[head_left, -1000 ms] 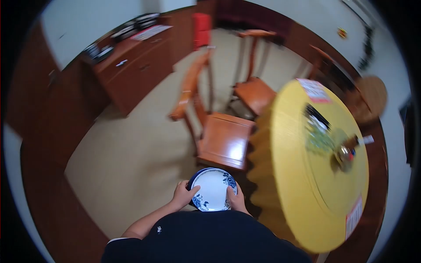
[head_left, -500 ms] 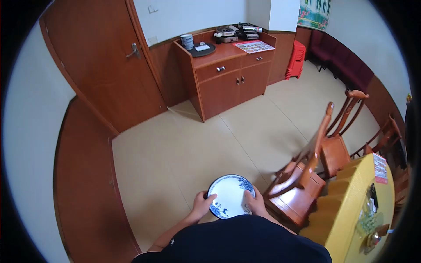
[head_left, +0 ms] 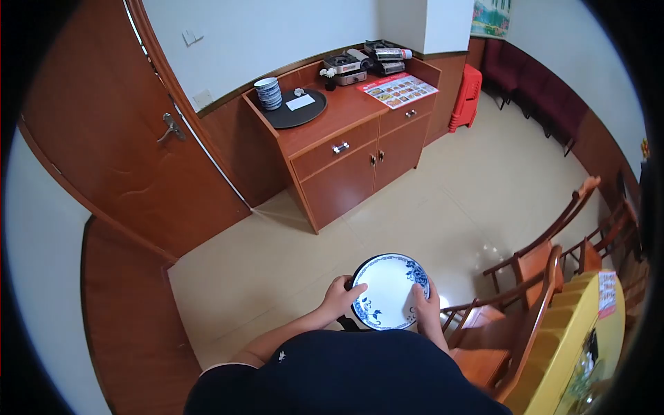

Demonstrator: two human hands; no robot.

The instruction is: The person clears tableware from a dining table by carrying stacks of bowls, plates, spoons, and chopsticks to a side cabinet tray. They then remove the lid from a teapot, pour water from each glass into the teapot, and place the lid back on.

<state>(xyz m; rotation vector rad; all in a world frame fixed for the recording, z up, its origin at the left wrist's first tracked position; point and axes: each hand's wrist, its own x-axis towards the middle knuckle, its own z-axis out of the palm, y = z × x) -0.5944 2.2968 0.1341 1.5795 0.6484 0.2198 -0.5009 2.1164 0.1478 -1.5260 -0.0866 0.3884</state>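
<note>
A white plate [head_left: 389,294] with blue flowers and a dark rim is held level in front of my body. My left hand [head_left: 339,296] grips its left edge, thumb on top. On the right edge my right hand [head_left: 427,306] is closed the same way, its thumb over the rim. Other plates may lie beneath, but I cannot make them out. Beyond the plate stands a brown sideboard [head_left: 339,200], bearing a round black tray [head_left: 299,116], a stack of blue and white bowls [head_left: 268,94], a printed menu sheet [head_left: 398,90] and portable stoves [head_left: 346,67].
Wooden chairs [head_left: 484,346] stand at the right beside a table with a yellow cloth [head_left: 567,339]. Red stacked stools [head_left: 466,99] are by the wall near a dark red bench [head_left: 536,90]. A brown door [head_left: 124,138] is at the left.
The view has swung left from the yellow table and come closer to the sideboard. The chairs and table have shifted to the lower right. Both hands still hold the plate.
</note>
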